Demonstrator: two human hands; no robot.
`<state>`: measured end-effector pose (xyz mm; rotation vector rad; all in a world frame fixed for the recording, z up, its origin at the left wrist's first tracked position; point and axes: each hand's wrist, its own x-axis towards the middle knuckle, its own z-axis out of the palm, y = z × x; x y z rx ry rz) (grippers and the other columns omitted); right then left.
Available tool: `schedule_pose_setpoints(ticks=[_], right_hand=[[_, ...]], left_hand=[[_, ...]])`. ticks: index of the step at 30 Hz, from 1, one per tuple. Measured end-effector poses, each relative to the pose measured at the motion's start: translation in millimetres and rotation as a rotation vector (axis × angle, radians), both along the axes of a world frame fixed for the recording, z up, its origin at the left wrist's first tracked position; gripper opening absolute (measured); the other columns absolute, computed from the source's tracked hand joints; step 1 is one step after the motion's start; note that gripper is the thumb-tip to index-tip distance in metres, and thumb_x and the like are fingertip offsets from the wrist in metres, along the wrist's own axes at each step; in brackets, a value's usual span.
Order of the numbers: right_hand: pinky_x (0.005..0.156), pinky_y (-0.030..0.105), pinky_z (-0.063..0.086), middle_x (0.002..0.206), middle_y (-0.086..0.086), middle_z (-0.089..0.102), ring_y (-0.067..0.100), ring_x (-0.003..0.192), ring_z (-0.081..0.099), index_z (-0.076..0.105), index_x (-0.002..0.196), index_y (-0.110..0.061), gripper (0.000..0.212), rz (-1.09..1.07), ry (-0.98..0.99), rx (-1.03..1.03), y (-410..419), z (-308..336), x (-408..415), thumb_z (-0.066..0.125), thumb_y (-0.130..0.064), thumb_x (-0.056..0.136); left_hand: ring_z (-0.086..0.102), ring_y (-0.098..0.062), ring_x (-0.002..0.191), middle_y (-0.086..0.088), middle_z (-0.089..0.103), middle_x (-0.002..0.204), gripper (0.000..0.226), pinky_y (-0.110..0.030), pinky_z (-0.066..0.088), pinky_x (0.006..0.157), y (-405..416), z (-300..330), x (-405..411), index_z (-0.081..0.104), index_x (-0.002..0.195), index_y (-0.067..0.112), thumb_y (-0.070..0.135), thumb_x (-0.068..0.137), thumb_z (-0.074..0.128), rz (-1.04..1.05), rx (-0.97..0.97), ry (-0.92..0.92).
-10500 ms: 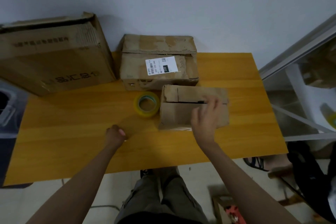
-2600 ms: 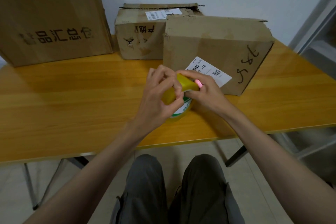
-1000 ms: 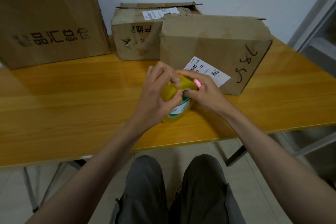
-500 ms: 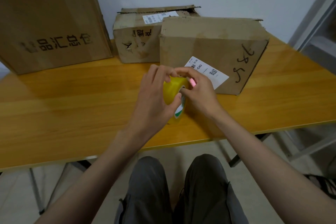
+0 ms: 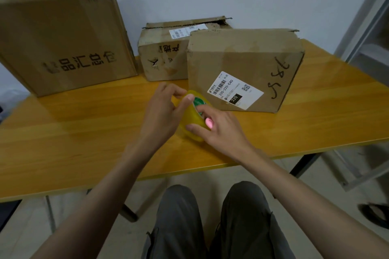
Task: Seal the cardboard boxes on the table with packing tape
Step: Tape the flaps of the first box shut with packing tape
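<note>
My left hand (image 5: 162,115) fingers curl round the yellow tape roll (image 5: 192,119) above the table (image 5: 84,124), just before the labelled box (image 5: 244,69); right hand (image 5: 219,130) fingertips pinch its rim; I'd say steady it, feel for the loose end.

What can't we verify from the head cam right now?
- Tape roll: free end not visible; left hand and right hand cover much of it.
- Rear small box: right part hidden behind the front box.
- Large box: left side cut off by the frame edge.
- Front box label: fine print too small to read.
</note>
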<state>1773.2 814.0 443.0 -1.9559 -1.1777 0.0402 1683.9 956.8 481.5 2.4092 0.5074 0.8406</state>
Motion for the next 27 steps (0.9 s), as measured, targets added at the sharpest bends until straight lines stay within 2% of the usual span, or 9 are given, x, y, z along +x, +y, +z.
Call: schedule_pose_setpoints(ticks=[4, 9, 12, 14, 16, 21, 24, 27], right_hand=[[0.076, 0.042, 0.053, 0.102, -0.006, 0.072, 0.012, 0.088, 0.065, 0.068, 0.12, -0.026, 0.051, 0.048, 0.052, -0.01, -10.2, 3.1, 4.2, 0.061, -0.061, 0.083], [0.073, 0.038, 0.051, 0.097, -0.009, 0.07, 0.009, 0.086, 0.063, 0.068, 0.116, -0.026, 0.044, 0.059, 0.1, 0.029, -19.8, 0.7, 5.7, 0.063, -0.057, 0.086], [0.072, 0.031, 0.05, 0.099, -0.011, 0.07, 0.007, 0.09, 0.062, 0.065, 0.116, -0.032, 0.038, 0.074, 0.121, 0.028, -23.6, 0.5, 6.2, 0.063, -0.056, 0.086], [0.072, 0.031, 0.051, 0.099, -0.012, 0.07, 0.007, 0.09, 0.063, 0.062, 0.115, -0.037, 0.035, 0.093, 0.131, 0.04, -24.4, -0.5, 5.7, 0.063, -0.058, 0.087], [0.073, 0.032, 0.053, 0.099, -0.011, 0.071, 0.007, 0.09, 0.064, 0.063, 0.117, -0.038, 0.038, 0.101, 0.128, 0.046, -24.2, -2.1, 6.2, 0.062, -0.061, 0.086], [0.072, 0.023, 0.05, 0.102, -0.013, 0.07, 0.005, 0.091, 0.064, 0.065, 0.122, -0.031, 0.044, 0.111, 0.141, 0.04, -23.7, -4.0, 7.9, 0.063, -0.058, 0.087], [0.071, 0.022, 0.05, 0.1, -0.012, 0.071, 0.005, 0.09, 0.064, 0.067, 0.122, -0.029, 0.044, 0.122, 0.154, 0.053, -23.8, -4.6, 8.8, 0.064, -0.056, 0.087], [0.069, 0.018, 0.048, 0.098, -0.011, 0.071, 0.006, 0.089, 0.064, 0.067, 0.121, -0.027, 0.043, 0.135, 0.17, 0.06, -24.6, -4.9, 9.5, 0.065, -0.054, 0.087]], left_hand=[[0.057, 0.0, 0.077, 0.011, 0.061, 0.103, 0.021, -0.008, 0.037, 0.064, 4.8, 12.9, -6.5, 0.076, 0.11, 0.021, 0.032, 0.094, 0.068, -0.034, 0.061, 0.066], [0.056, 0.007, 0.074, 0.014, 0.064, 0.09, 0.016, -0.004, 0.04, 0.066, -6.0, 19.2, -4.7, 0.079, 0.105, 0.019, 0.022, 0.09, 0.074, -0.052, 0.083, 0.002], [0.059, 0.006, 0.073, 0.008, 0.073, 0.095, 0.014, -0.006, 0.042, 0.068, -8.2, 22.1, -5.5, 0.08, 0.101, 0.019, 0.022, 0.087, 0.077, -0.046, 0.087, 0.011], [0.06, 0.004, 0.074, 0.005, 0.076, 0.096, 0.012, -0.006, 0.043, 0.07, -8.2, 26.1, -6.5, 0.08, 0.098, 0.018, 0.02, 0.086, 0.078, -0.061, 0.09, 0.015], [0.06, 0.005, 0.073, 0.005, 0.076, 0.094, 0.011, -0.004, 0.044, 0.069, -7.3, 31.5, -7.7, 0.081, 0.096, 0.017, 0.02, 0.086, 0.078, -0.077, 0.109, 0.036], [0.057, 0.01, 0.068, 0.01, 0.07, 0.082, 0.007, 0.001, 0.042, 0.065, -2.4, 40.3, -7.0, 0.081, 0.092, 0.016, 0.016, 0.085, 0.078, -0.121, 0.143, 0.096], [0.06, 0.008, 0.07, 0.015, 0.064, 0.075, 0.005, -0.004, 0.047, 0.066, -1.9, 40.5, -6.2, 0.08, 0.088, 0.017, 0.014, 0.085, 0.078, -0.139, 0.184, 0.101], [0.064, -0.001, 0.072, 0.012, 0.067, 0.077, 0.004, -0.018, 0.055, 0.066, -0.7, 38.6, -5.0, 0.077, 0.086, 0.017, 0.013, 0.084, 0.078, -0.175, 0.23, 0.094]])
